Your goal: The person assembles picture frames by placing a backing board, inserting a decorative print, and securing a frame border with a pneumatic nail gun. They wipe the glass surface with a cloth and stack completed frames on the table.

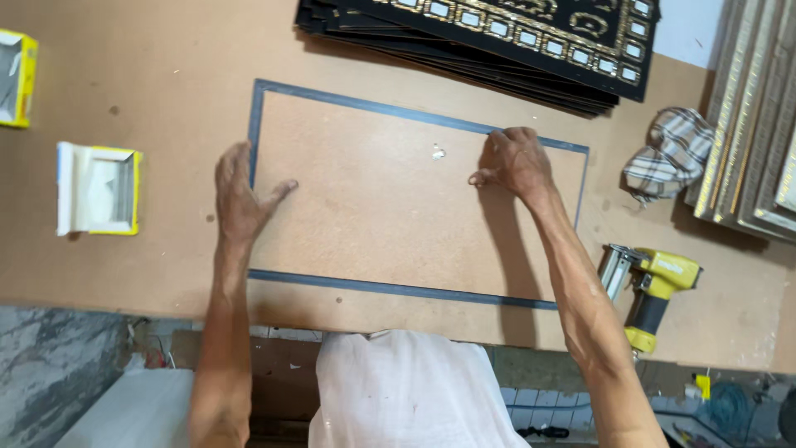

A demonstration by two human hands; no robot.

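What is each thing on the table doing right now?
Frame: lying face down, brown backing board set inside it.
Left hand: open, flat on the frame's left edge.
Right hand: fingers curled, pressing on the backing board near the far edge.
Nail gun: lying on its side, untouched.
Black panels: stacked.
Cloth: crumpled.
Yellow box: open.
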